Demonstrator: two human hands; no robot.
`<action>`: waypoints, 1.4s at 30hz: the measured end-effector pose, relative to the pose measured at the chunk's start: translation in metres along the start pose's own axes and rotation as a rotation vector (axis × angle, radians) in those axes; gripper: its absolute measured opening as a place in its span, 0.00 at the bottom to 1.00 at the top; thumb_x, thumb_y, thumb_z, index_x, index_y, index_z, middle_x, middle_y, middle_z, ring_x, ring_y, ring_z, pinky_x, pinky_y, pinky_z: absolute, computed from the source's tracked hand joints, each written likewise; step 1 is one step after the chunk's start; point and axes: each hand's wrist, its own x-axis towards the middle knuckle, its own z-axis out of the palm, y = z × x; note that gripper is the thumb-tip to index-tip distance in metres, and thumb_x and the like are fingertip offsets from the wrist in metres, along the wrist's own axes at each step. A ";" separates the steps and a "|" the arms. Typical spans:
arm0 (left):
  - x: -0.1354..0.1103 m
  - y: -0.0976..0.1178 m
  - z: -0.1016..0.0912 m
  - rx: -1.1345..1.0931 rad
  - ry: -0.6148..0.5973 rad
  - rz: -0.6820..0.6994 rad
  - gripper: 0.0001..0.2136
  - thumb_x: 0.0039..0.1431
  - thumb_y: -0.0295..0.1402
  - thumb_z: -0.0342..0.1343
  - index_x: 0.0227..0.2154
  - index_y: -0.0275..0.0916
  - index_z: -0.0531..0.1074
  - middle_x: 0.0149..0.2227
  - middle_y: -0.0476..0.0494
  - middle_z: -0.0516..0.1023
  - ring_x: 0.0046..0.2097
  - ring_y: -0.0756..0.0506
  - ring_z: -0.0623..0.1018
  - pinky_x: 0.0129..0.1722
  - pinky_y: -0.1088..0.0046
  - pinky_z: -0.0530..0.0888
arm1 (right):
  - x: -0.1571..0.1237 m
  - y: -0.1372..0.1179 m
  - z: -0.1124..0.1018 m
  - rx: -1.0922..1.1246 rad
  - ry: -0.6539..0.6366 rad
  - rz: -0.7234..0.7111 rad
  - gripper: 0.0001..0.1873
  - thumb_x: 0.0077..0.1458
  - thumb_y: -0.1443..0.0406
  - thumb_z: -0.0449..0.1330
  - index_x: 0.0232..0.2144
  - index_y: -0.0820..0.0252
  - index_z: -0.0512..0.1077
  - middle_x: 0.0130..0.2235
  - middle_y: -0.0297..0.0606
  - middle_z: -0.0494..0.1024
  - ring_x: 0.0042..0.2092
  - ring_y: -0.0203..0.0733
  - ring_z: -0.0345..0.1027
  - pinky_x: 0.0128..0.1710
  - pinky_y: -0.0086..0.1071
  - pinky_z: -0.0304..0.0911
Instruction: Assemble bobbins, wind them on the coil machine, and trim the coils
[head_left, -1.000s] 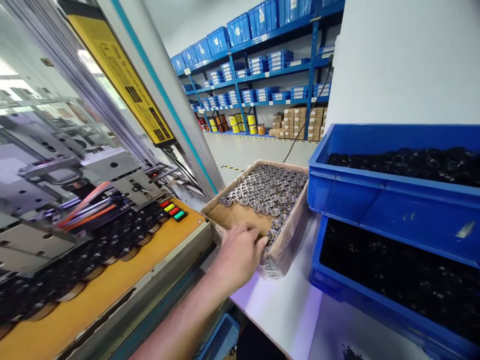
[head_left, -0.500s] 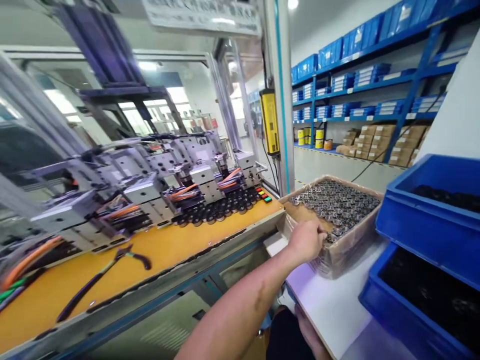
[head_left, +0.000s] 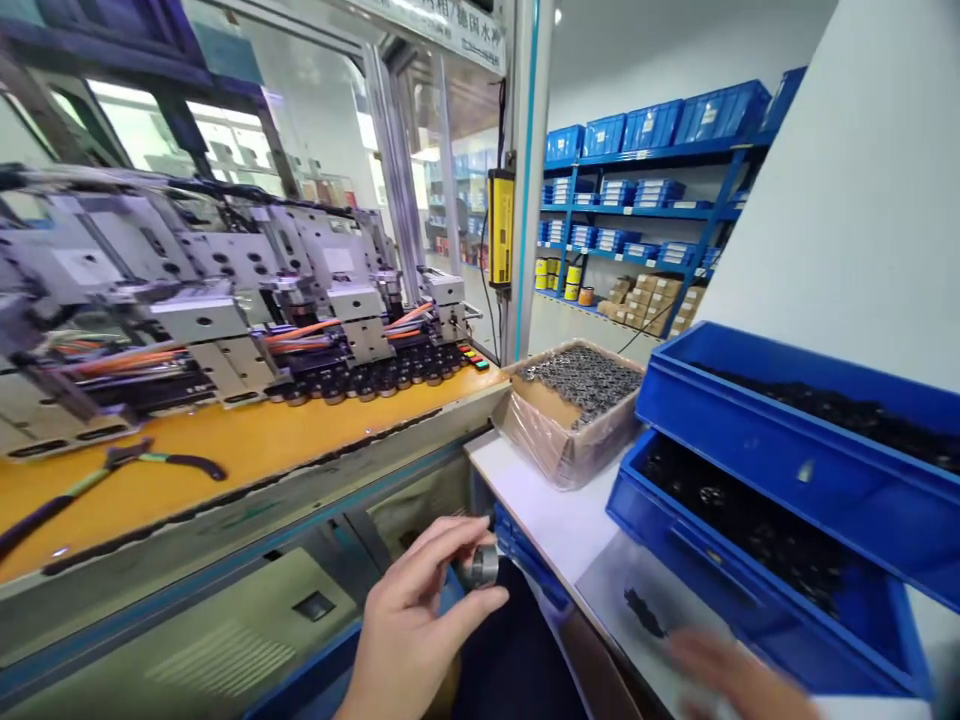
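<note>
My left hand (head_left: 427, 610) is raised over my lap, its thumb and fingers closed around a small grey metal ring (head_left: 484, 566). At the lower right, my right hand (head_left: 731, 672) is smeared by motion above the white tabletop (head_left: 517, 480), so its fingers cannot be made out. Close to it lies a little heap of small black parts (head_left: 643, 612). A plastic-lined cardboard box (head_left: 544, 445) stands behind, with rows of small metal parts (head_left: 589, 378) inside and bare cardboard at its near left.
Two stacked blue bins (head_left: 750, 440) with black parts stand on the right. On the left, a machine bench (head_left: 262, 450) carries pliers (head_left: 127, 455), several black round pieces (head_left: 367, 380) and clamping fixtures (head_left: 360, 325). A yellow sensor bar (head_left: 501, 228) is fixed to the frame post.
My left hand has come out of the cardboard box and back over my lap, with a metal ring in it. The right hand has appeared over the tabletop. The view has turned right.
</note>
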 end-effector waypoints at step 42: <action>-0.019 -0.023 0.059 -0.231 -0.089 -0.186 0.16 0.47 0.23 0.69 0.38 0.50 0.83 0.41 0.51 0.86 0.38 0.47 0.85 0.40 0.82 0.80 | 0.129 -0.023 0.022 0.337 0.187 -0.618 0.05 0.63 0.68 0.60 0.34 0.65 0.70 0.30 0.40 0.77 0.31 0.34 0.70 0.31 0.26 0.67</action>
